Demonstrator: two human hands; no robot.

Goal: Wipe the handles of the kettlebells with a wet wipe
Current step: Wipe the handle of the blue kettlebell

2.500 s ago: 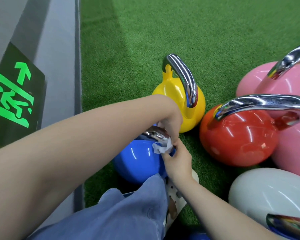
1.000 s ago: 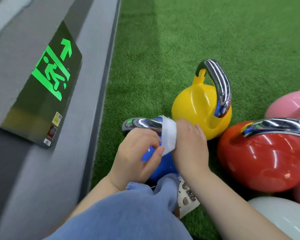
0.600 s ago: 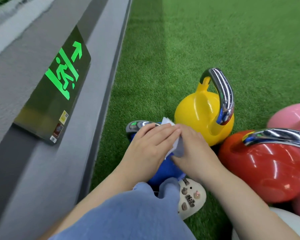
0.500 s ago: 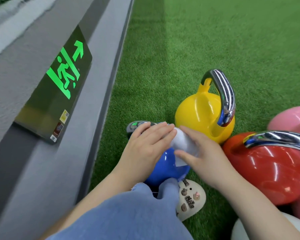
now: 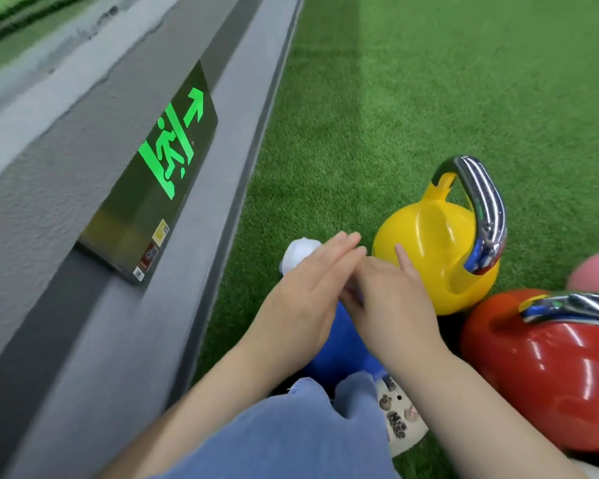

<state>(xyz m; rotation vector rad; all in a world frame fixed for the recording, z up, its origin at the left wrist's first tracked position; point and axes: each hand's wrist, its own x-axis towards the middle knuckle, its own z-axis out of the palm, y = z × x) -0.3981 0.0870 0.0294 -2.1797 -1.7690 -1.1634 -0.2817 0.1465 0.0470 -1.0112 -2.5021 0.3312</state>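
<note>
Both hands hover over the blue kettlebell (image 5: 339, 350), which stands on the green turf (image 5: 395, 115) close to its edge along the grey wall (image 5: 83, 305). The left hand (image 5: 308, 288) lies flat, fingers straight and together, resting on the white wet wipe (image 5: 300, 252). The right hand (image 5: 391, 299) is loose, forefinger extended towards the yellow kettlebell (image 5: 429, 250), holding nothing. The red kettlebell (image 5: 547, 371) sits just beside.

1. Only sign I can make out is the dark exit sign (image 5: 153, 178) on the grey wall (image 5: 49, 209): a glowing green running figure with an arrow, no words.
2. It's got a few small stickers (image 5: 160, 231) along its lower edge, look like QR codes, way too tiny to read.
</note>
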